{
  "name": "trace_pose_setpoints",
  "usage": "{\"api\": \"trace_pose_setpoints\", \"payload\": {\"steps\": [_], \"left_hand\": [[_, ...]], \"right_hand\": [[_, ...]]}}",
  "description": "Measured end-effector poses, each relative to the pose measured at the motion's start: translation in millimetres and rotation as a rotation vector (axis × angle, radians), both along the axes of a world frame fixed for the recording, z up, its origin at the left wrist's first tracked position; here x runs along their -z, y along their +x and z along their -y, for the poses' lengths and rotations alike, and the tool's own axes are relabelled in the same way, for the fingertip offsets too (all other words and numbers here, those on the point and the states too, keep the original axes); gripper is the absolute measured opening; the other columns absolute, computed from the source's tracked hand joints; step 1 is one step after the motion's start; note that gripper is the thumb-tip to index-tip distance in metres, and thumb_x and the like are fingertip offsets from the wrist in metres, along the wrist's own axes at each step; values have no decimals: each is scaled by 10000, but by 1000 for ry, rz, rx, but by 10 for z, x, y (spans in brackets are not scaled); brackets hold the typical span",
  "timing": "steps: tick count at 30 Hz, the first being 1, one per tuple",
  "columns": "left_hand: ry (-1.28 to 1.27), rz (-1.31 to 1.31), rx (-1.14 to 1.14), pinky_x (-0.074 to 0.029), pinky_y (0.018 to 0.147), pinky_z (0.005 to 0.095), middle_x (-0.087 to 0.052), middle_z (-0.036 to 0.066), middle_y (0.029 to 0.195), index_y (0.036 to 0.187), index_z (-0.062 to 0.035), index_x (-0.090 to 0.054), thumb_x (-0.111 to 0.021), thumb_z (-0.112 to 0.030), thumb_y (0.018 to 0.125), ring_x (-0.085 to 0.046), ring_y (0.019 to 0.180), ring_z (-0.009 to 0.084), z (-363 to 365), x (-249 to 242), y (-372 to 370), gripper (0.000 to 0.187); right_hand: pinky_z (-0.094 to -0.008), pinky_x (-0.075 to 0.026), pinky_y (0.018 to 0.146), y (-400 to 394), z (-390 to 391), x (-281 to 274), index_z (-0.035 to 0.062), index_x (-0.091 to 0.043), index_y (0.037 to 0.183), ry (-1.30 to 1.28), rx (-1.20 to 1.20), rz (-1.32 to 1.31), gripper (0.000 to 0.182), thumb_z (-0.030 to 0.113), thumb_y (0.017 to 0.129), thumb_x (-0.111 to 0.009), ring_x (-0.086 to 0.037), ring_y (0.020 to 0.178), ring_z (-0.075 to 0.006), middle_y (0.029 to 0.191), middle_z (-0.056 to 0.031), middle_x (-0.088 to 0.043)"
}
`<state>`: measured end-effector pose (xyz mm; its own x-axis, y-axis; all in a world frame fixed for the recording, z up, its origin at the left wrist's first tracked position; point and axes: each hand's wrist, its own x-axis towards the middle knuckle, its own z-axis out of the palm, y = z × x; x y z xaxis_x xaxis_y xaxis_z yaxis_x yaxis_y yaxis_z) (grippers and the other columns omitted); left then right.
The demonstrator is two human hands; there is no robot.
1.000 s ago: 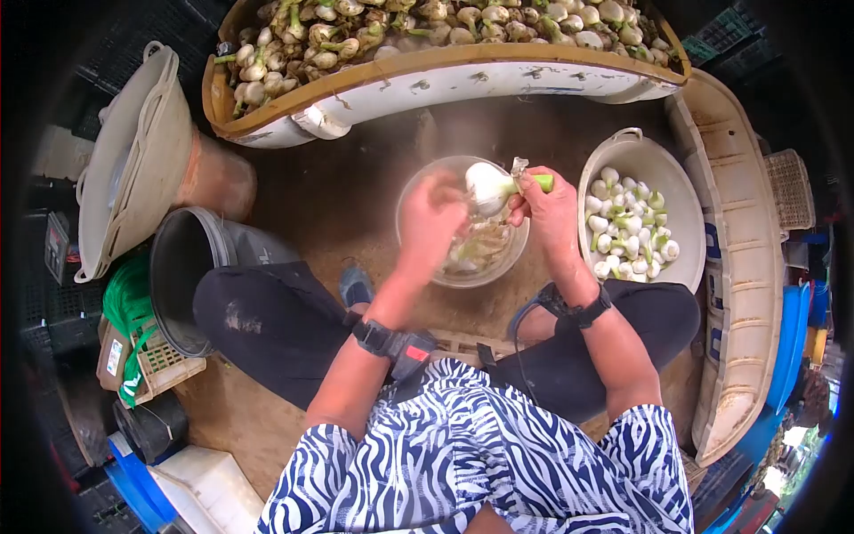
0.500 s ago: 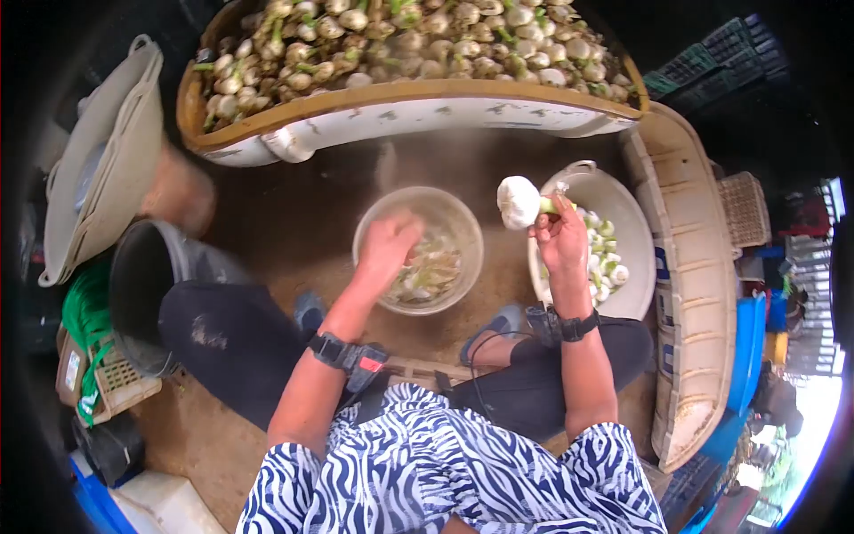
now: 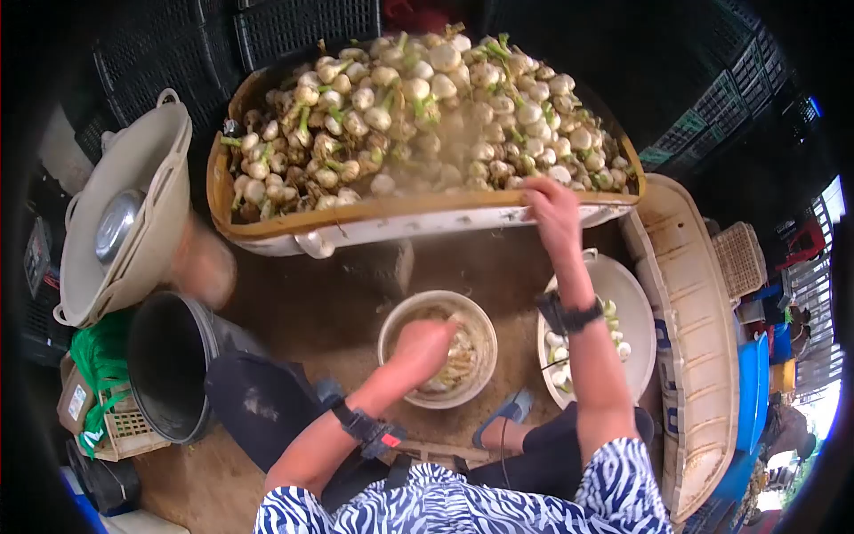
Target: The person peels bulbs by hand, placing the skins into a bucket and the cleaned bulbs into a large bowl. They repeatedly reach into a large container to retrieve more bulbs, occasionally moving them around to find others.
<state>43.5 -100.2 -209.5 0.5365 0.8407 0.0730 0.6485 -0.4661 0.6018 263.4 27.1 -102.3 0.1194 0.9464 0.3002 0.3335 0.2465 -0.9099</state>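
My left hand is closed over a round pale bowl on the floor; what its fingers hold, if anything, is hidden. Papery garlic peelings lie inside that bowl. My right hand reaches to the yellow-brown front rim of a large trough, its fingers reaching forward at the edge with no bulb visible in them. Soiled garlic bulbs with short green stems are heaped in the trough. Below my right forearm, a wide white basin contains cleaned garlic bulbs.
Stacked pale tubs with a metal bowl stand at the left, above a dark bucket. Green netting hangs over a crate. A long beige trough-like piece borders the right side. Dark crates stand behind.
My right hand has moved from above the white basin to the trough's rim, and the white garlic bulb has left it. My left hand stays over the peelings bowl. The view has tilted upward.
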Motion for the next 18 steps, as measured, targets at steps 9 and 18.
{"api": "trace_pose_setpoints", "payload": {"steps": [9, 18], "left_hand": [[52, -135, 70, -444, 769, 463, -555, 154, 943, 1032, -20, -573, -654, -122, 708, -559, 921, 337, -74, 86, -279, 350], [-885, 1262, -384, -537, 611, 262, -653, 137, 854, 1218, -2, -485, -503, -164, 923, -647, 707, 177, -410, -321, -576, 336]], "right_hand": [[-434, -502, 756, -927, -2104, 1, -39, -648, 934, -154, -88, 1067, 374, 311, 837, -562, -642, 850, -374, 853, -222, -666], [-273, -519, 614, -847, -1105, -198, -61, -600, 1001, -444, -641, 403, 211, 84, 852, -563, -616, 669, -141, 788, -84, -631]]}}
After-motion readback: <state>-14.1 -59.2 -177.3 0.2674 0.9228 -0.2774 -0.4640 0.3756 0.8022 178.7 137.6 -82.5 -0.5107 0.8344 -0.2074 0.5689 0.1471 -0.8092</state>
